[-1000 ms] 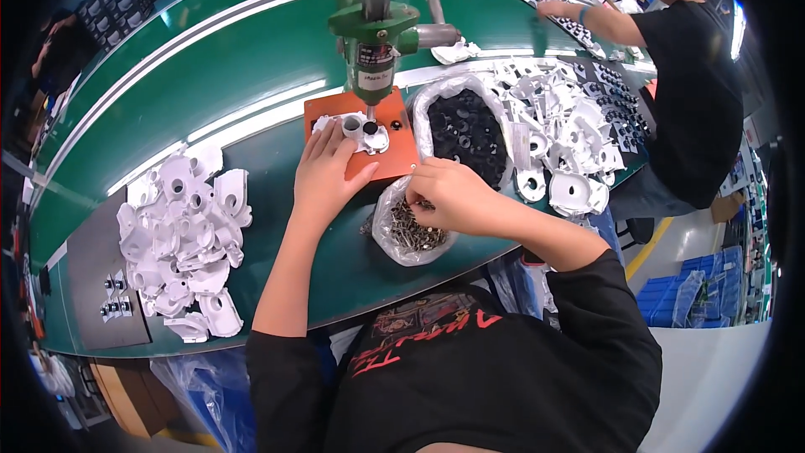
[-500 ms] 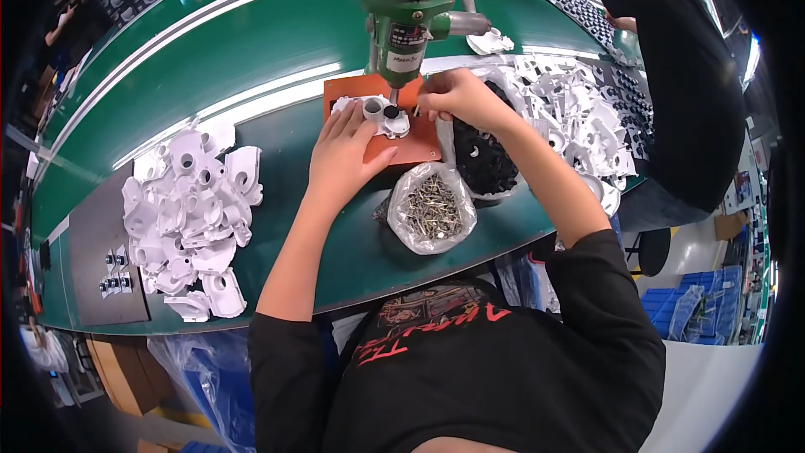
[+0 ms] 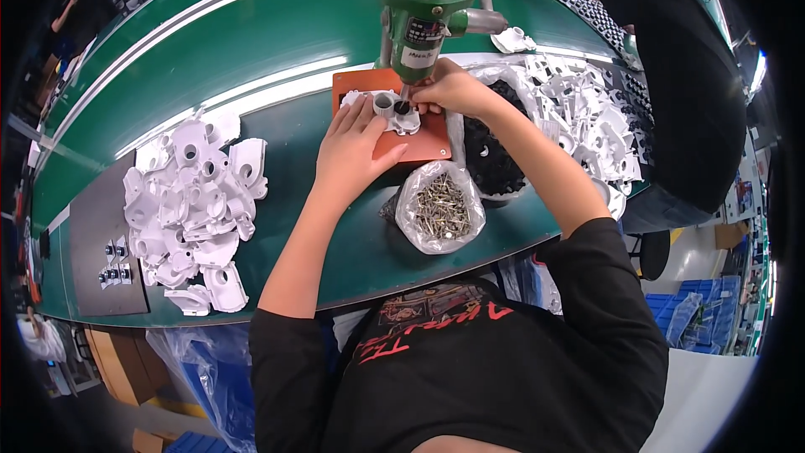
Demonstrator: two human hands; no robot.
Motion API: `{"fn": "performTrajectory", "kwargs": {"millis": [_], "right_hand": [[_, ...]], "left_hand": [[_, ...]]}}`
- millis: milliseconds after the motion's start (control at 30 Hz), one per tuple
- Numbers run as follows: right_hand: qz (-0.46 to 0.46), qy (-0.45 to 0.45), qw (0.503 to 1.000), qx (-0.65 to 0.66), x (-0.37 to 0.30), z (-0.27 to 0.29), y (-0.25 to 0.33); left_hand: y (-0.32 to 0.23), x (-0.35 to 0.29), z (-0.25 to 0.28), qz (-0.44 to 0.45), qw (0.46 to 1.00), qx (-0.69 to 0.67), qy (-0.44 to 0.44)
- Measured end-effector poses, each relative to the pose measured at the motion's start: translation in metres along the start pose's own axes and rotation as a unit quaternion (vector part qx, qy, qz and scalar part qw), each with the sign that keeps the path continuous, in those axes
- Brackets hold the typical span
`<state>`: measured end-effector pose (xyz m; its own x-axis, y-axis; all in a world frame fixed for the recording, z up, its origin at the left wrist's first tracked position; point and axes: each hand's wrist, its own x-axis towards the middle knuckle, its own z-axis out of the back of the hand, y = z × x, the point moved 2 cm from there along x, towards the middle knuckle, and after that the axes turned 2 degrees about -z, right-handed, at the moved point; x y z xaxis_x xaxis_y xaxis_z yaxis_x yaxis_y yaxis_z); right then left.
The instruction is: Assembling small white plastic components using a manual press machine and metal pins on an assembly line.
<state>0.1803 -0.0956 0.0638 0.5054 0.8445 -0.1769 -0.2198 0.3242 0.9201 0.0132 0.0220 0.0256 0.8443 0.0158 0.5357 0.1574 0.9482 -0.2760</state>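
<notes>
A white plastic housing [image 3: 408, 123] with a round grey socket lies on an orange plate [image 3: 432, 146]. My left hand [image 3: 354, 147] rests against the housing's left side, its fingers stretched out and the thumb apart. Seated in the housing is a small black round piece [image 3: 402, 107], directly under the spindle of a green drill-press-like machine [image 3: 423, 21]. Beside that spindle, my right hand [image 3: 453, 88] has its fingers pinched together close over the black piece. Whatever is between those fingertips is hidden.
A plastic-lined container of metal screws [image 3: 443, 208] stands nearest me; behind it is a bag of black parts [image 3: 496, 155]. White housings are heaped at left [image 3: 189, 201] and right [image 3: 579, 109]. A dark board [image 3: 105, 243] holds small parts. A co-worker [image 3: 679, 75] works at right.
My right hand has come down and in from the housing's right side to the black piece under the spindle. The left hand stays against the housing. The whole view has shifted slightly.
</notes>
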Motion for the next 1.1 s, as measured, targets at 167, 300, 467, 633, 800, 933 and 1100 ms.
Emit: {"fn": "performTrajectory", "kwargs": {"millis": [167, 300, 467, 633, 800, 933, 1100], "right_hand": [[-0.016, 0.009, 1.0, 0.0, -0.002, 0.001, 0.006], [-0.006, 0.005, 1.0, -0.004, 0.0, 0.001, 0.004], [-0.043, 0.046, 0.997, -0.04, 0.001, 0.0, 0.007], [-0.081, 0.07, 0.991, -0.074, 0.009, 0.003, -0.004], [-0.076, 0.038, 0.996, 0.019, 0.001, 0.015, 0.015], [-0.004, -0.037, 0.972, 0.23, 0.022, 0.068, 0.036], [0.066, -0.173, 0.884, 0.428, 0.037, 0.132, 0.162]], "left_hand": [[0.001, 0.0, 0.0, -0.002, 1.0, 0.006, 0.002], [0.0, 0.0, -0.001, -0.004, 1.0, 0.002, -0.001], [-0.001, 0.0, 0.001, -0.001, 1.0, 0.001, 0.003], [-0.001, 0.0, 0.0, -0.003, 1.0, -0.003, -0.002], [0.001, -0.002, 0.001, 0.004, 1.0, 0.014, -0.005], [0.001, -0.001, 0.002, -0.006, 1.0, 0.007, -0.008], [-0.003, 0.002, 0.003, -0.015, 0.999, -0.001, -0.028]]}}
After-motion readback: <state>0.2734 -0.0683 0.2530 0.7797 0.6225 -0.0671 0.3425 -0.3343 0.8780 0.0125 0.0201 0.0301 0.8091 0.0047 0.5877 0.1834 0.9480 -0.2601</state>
